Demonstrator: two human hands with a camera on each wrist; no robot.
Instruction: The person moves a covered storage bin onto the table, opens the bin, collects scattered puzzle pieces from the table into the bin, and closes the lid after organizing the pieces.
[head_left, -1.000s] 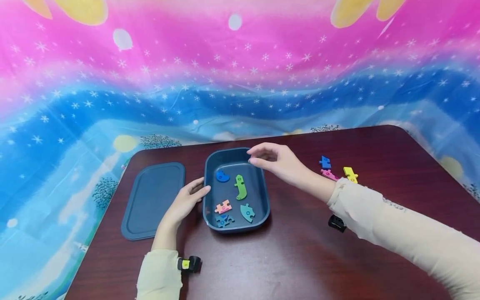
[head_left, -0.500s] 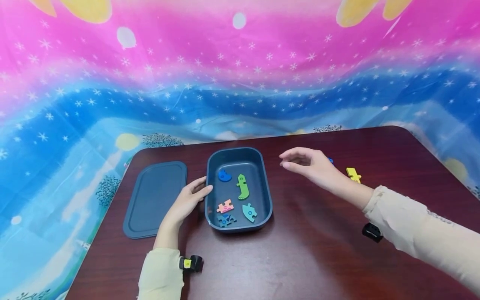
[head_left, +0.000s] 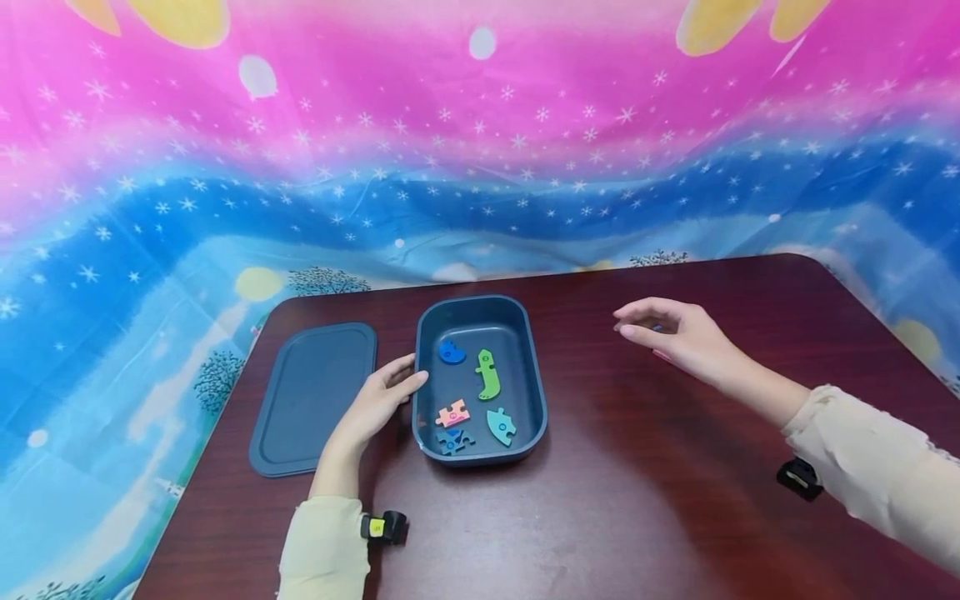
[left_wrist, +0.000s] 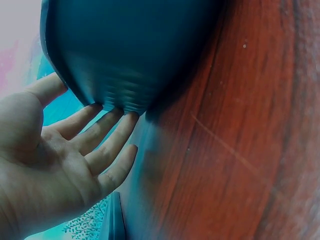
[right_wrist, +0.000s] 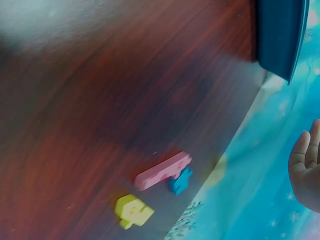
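Observation:
A dark blue-grey box (head_left: 536,375) stands on the table with several puzzle pieces inside, among them a green piece (head_left: 487,375), a blue piece (head_left: 452,352) and a teal piece (head_left: 501,426). My left hand (head_left: 377,400) holds the box's left wall, thumb over the rim and fingertips against the outer side. Loosely curved and holding nothing, my right hand (head_left: 693,342) hovers right of the box. Behind it in the head view, loose pieces are mostly hidden. The right wrist view shows them: a pink piece (right_wrist: 162,171), a blue piece (right_wrist: 180,181) and a yellow piece (right_wrist: 133,211).
The box's flat lid (head_left: 315,400) lies on the table left of the box, behind my left hand. A patterned cloth (head_left: 480,208) hangs behind the dark red wooden table (head_left: 570,533).
My right hand has moved right, from over the box's right rim to above the loose puzzle pieces, which it now hides in the head view. The left hand stays at the box.

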